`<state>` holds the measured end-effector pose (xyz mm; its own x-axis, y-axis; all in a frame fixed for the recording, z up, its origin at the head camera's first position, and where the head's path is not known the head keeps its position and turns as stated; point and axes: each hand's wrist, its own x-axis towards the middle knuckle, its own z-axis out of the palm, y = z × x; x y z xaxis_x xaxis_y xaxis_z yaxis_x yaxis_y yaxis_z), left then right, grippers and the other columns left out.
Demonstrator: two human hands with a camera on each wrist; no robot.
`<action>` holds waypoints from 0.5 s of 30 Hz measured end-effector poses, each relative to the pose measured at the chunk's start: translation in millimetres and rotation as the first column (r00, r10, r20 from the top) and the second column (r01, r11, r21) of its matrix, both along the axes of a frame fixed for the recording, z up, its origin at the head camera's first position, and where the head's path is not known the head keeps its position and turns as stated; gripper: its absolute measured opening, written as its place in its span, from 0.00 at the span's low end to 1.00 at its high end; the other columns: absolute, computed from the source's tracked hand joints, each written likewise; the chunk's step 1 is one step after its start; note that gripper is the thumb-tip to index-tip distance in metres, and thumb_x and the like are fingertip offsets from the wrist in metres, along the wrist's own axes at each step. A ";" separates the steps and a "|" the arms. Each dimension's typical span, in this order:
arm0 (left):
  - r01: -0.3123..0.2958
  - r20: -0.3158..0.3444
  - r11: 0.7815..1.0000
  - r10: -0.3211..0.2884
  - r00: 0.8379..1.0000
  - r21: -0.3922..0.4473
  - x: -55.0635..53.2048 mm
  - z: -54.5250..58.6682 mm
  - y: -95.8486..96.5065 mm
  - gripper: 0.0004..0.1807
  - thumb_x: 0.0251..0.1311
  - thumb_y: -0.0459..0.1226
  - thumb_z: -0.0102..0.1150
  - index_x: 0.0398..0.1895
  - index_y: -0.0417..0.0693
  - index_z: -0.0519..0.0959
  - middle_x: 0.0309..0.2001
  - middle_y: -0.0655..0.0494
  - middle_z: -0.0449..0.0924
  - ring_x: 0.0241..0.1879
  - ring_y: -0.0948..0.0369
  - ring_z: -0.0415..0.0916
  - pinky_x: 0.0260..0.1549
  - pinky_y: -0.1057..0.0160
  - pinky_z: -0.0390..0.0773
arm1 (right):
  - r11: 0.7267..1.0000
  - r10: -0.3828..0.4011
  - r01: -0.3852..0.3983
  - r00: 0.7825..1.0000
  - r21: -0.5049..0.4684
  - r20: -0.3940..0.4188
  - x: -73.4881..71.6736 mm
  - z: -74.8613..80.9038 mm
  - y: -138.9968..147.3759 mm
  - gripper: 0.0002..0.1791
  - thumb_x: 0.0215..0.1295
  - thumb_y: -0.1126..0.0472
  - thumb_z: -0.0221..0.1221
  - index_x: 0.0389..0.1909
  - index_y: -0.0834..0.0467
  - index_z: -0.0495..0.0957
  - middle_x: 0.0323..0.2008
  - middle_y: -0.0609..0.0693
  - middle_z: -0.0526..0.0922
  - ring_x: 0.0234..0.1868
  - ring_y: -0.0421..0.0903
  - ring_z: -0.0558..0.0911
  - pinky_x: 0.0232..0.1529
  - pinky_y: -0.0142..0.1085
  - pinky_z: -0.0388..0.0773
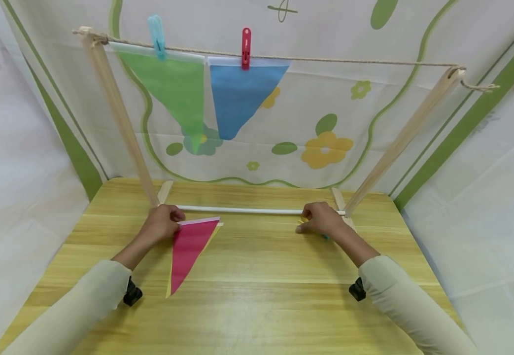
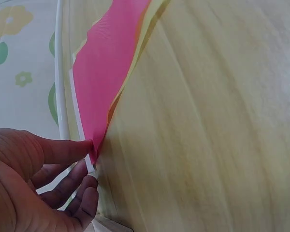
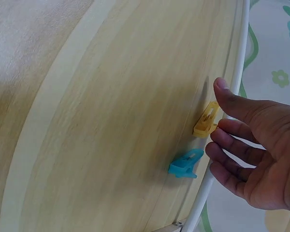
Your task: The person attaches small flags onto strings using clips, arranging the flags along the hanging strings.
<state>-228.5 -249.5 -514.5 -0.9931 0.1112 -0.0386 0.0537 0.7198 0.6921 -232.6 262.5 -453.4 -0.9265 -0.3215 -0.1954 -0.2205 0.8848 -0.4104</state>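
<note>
My left hand (image 1: 161,223) pinches the upper left corner of a pink pennant (image 1: 192,246) between thumb and fingers. A yellow pennant (image 2: 152,26) lies under the pink one, showing along its edges. On the table's right side, my right hand (image 1: 322,218) reaches beside a yellow clothespin (image 3: 206,119), thumb spread and fingers loosely bent. The fingertips are right at that clothespin, with nothing gripped between them. Close below it lies a turquoise clothespin (image 3: 184,164), mostly covered by the hand in the head view.
A twine line (image 1: 341,60) runs between two wooden posts (image 1: 121,121). From it hang a green pennant (image 1: 172,84) with a light blue clothespin (image 1: 156,37) and a blue pennant (image 1: 243,98) with a red clothespin (image 1: 246,48). A white rod (image 1: 239,210) joins the post bases on the wooden table (image 1: 261,305).
</note>
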 end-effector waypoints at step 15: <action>0.077 0.024 0.997 -0.078 0.997 0.030 19.4 33.0 8.6 0.08 0.59 0.23 0.66 0.38 0.38 0.91 0.31 0.48 0.90 0.32 0.58 0.81 0.28 0.67 0.77 | 0.996 0.086 -0.085 0.995 -0.018 0.054 -3.8 6.4 -12.9 0.19 0.75 0.58 0.76 0.58 0.64 0.85 0.34 0.52 0.84 0.31 0.44 0.79 0.43 0.42 0.82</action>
